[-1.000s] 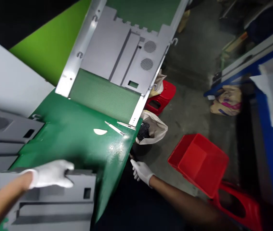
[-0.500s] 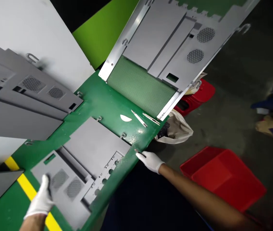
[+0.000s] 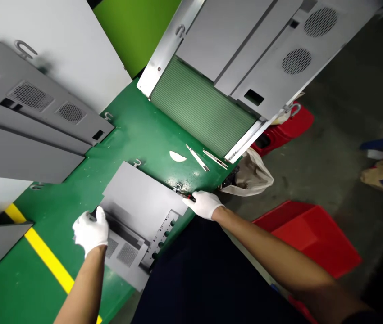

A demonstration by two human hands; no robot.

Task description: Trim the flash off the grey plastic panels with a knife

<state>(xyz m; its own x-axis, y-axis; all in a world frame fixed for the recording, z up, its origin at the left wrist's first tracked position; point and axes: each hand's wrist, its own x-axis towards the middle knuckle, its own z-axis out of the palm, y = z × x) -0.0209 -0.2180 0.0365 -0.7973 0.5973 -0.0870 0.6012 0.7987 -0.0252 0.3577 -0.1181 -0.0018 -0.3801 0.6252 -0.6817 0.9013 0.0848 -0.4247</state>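
A flat grey plastic panel [image 3: 140,193] with round grilles and a notched side lies on the green tabletop before me. My left hand [image 3: 92,228], white-gloved, grips the panel's left edge, fingers bent around it. In my right hand [image 3: 206,204], also gloved, is a small pair of pliers [image 3: 189,197] with a bit of red on the handle; the rest is covered by my fingers. The pliers' tip is at a small grey hook [image 3: 177,186] on the panel's far edge; whether they touch is unclear. A second hook [image 3: 137,163] sticks out farther left.
A craft knife [image 3: 197,157], tweezers [image 3: 215,159] and a white half-round piece [image 3: 177,156] lie beyond the panel. Similar panels lean at left [image 3: 43,112] and rest on a green-belted conveyor [image 3: 201,105]. Right of the table are an open bag [image 3: 257,173] and a red bin [image 3: 313,238].
My left hand has moved right and up onto the panel's edge. The panel is shifted and turned slightly. My right hand has brought the pliers up to the hook.
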